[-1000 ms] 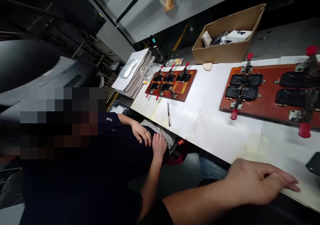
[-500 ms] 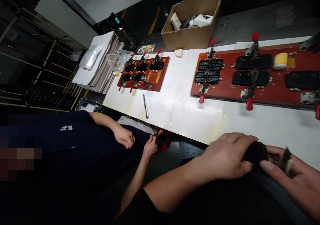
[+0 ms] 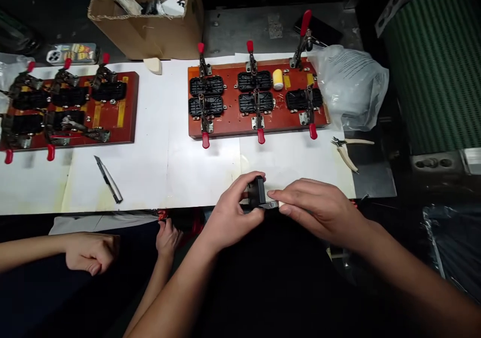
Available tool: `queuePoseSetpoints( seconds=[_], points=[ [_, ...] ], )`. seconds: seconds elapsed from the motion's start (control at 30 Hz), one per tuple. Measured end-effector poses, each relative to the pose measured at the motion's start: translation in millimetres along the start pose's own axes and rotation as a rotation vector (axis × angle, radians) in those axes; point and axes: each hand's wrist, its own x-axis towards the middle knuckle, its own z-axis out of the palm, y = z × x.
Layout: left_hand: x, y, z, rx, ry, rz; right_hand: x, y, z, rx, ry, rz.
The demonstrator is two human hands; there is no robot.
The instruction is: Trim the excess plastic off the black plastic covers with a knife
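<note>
Black plastic part (image 3: 257, 192): you have it at the near edge of the white table (image 3: 158, 167), just in front of the right-hand red jig board (image 3: 259, 122).
Left hand (image 3: 230, 213): your fingers are closed on the part, thumb on the near side, fingertips over the top.
Right hand (image 3: 319, 208): pinched shut on a small blade (image 3: 271, 205), its tip against the part's lower edge.
Handling: it looks like a light, stiff moulding; probably smooth, so it may slip under blade pressure. Hold it by its two broad faces, your fingers clear of the edge being worked.
Right jig board: black parts sit under red-handled toggle clamps (image 3: 205, 138); a yellow tape roll (image 3: 277, 79) stands on it.
Right of the board: a clear plastic bag (image 3: 349, 87), and cutters (image 3: 347, 150) near it.
Left side: a second jig board (image 3: 128, 107), a knife (image 3: 108, 179) lying loose on the table, and a co-worker's hands (image 3: 90, 250) below the table edge.
Far side: a cardboard box (image 3: 150, 27).
</note>
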Motion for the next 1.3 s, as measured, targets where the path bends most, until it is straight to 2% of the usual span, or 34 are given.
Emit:
queuePoseSetpoints(
  seconds=[0.23,0.67,0.87,1.1,1.2,1.3],
  points=[
    [2.1,-4.7,2.4,0.006,0.012,0.018,0.5,6.3,6.1,-0.029,0.016,-0.024],
    [2.1,-6.3,-1.0,0.040,-0.038,0.032,1.0,13.4,6.4,-0.055,0.022,0.009],
    [-2.6,-1.3,2.8,0.018,-0.139,0.027,4.2,35.5,-0.5,-0.276,0.222,0.266],
    [-4.4,-0.7,5.8,-0.092,-0.147,-0.021,-3.8,73.8,-8.5,-0.408,0.202,0.491],
    [-3.2,-8.2,3.9,-0.128,-0.075,-0.074,-12.5,90.1,-7.9,-0.458,0.197,0.528],
    [6.0,-19.1,0.5,0.021,0.128,-0.206,-14.2,89.7,-11.5,-0.454,0.258,0.456]
  ],
)
